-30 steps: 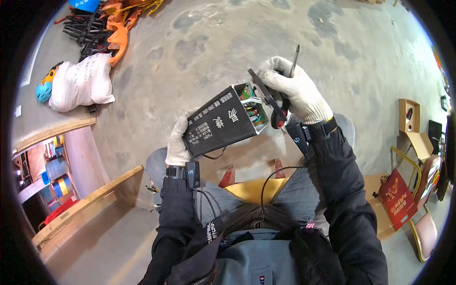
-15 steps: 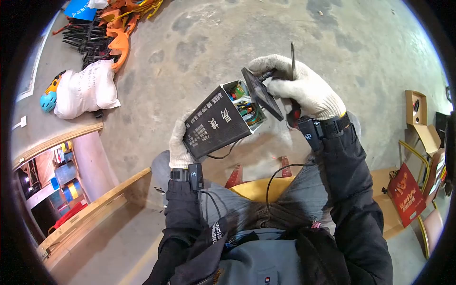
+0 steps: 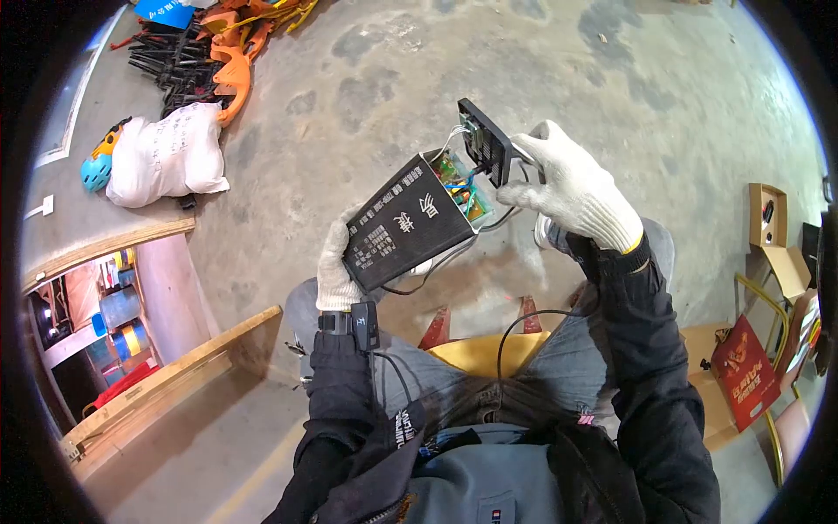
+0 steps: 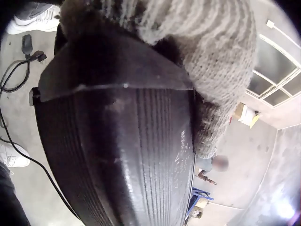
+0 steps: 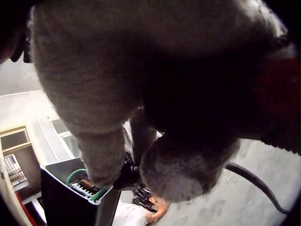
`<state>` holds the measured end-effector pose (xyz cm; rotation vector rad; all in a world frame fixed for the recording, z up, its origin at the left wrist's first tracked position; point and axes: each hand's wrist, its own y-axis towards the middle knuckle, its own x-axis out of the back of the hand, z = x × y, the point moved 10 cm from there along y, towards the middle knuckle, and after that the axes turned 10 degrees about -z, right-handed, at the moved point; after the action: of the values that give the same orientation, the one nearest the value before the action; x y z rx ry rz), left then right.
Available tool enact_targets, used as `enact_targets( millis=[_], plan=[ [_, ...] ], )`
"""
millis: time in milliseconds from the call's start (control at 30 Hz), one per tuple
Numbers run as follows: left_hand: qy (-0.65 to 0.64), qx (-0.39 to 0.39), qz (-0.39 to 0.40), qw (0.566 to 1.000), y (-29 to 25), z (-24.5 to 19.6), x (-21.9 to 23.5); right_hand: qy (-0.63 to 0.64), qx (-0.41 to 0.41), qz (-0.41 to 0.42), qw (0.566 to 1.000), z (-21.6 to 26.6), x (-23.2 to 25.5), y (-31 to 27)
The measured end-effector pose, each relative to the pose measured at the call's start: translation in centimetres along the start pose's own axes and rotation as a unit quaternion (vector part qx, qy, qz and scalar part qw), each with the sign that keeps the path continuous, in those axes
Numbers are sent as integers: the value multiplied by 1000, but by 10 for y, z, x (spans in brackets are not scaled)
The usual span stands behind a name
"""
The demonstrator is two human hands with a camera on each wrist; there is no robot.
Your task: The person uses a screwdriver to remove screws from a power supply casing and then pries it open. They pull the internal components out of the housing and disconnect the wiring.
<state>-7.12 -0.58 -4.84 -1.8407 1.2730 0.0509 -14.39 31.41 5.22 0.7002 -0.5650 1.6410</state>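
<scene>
A black metal box (image 3: 406,223) with white lettering is held tilted above my lap. My left hand (image 3: 335,262), in a white knit glove, grips its left end; in the left wrist view the glove (image 4: 216,56) wraps over the ribbed case (image 4: 141,155). Green circuit boards (image 3: 463,188) and wires show in its unclosed right end. A black end cover (image 3: 487,144) hangs off it on wires. My gloved right hand (image 3: 576,188) pinches the black cable (image 3: 506,217) close behind the cover. The screwdriver is hidden; a dark red patch (image 5: 277,84) shows beside the right palm.
A yellow stool (image 3: 489,353) with red legs is between the knees. White sack (image 3: 166,153), blue helmet (image 3: 96,173) and orange parts (image 3: 234,74) lie at upper left. Wooden board (image 3: 175,375) is at left; cardboard box (image 3: 768,214) and red bag (image 3: 745,371) at right.
The end cover has swung up and turned, so its slotted face shows. My right hand has turned over, and the screwdriver shaft has gone out of sight. The left hand keeps its grip.
</scene>
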Motion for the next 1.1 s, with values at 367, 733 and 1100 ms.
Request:
enact_targets(
  millis=[367, 733, 1100],
  plan=[
    [-36, 8, 20, 999, -2, -2, -3, 243, -96, 127, 957, -8, -12, -1],
    [-42, -7, 70, 997, 2, -8, -5, 14, 95, 58, 994, 40, 23, -4],
    [1, -44, 21, 999, 0, -11, 0, 295, -41, 76, 951, 54, 30, 15]
  ],
)
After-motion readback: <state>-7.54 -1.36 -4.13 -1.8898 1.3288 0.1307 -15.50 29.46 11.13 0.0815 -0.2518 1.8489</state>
